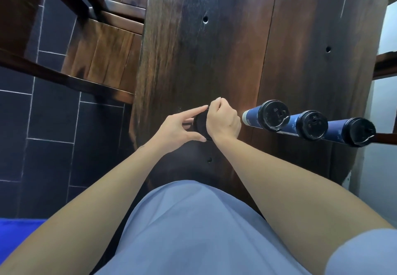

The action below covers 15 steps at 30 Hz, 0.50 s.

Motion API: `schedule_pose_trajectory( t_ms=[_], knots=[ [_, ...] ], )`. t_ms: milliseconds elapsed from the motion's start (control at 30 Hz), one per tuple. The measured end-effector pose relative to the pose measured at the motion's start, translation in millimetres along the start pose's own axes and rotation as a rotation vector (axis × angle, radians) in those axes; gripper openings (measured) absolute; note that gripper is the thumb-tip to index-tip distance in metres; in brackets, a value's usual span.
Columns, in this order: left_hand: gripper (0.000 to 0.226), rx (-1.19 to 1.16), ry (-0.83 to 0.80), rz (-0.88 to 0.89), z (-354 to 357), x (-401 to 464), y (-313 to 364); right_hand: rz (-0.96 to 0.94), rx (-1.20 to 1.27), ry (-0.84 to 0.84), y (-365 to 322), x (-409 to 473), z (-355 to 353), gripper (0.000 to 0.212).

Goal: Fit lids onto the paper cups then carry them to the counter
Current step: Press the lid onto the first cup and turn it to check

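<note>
Both hands on one black lid [200,124], just left of the three lidded blue cups [309,124] on the dark wood table [214,49]. Left hand [175,127] pinches its rim between thumb and forefinger; right hand [223,122] curls over the top (cup beneath hidden).

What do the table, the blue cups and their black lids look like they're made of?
Table: dark wood, streaky grain and small holes, slight sheen. Blue cups: probably paper with a matte printed wall, going by the task. Black lids: likely thin moulded plastic, glossy, with embossed marks. The lid in the hands looks the same.
</note>
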<state>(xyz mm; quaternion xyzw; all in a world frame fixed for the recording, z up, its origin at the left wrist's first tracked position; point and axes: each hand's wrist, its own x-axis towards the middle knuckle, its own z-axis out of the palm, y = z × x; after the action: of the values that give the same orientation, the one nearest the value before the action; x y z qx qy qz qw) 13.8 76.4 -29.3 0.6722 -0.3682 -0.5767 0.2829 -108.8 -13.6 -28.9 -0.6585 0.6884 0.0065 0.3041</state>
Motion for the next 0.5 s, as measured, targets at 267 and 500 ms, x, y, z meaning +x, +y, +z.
schedule_pose_trajectory(
  t_ms=[267, 500],
  knots=[
    [0.084, 0.007, -0.001, 0.02, -0.9, -2.3, -2.1, -0.015, -0.088, 0.015, -0.5, 0.4, 5.8, 0.034],
    [0.084, 0.016, -0.007, 0.017, 0.5, -5.0, 2.5, -0.016, -0.041, -0.007, 1.6, -0.5, 3.4, 0.035]
  ],
)
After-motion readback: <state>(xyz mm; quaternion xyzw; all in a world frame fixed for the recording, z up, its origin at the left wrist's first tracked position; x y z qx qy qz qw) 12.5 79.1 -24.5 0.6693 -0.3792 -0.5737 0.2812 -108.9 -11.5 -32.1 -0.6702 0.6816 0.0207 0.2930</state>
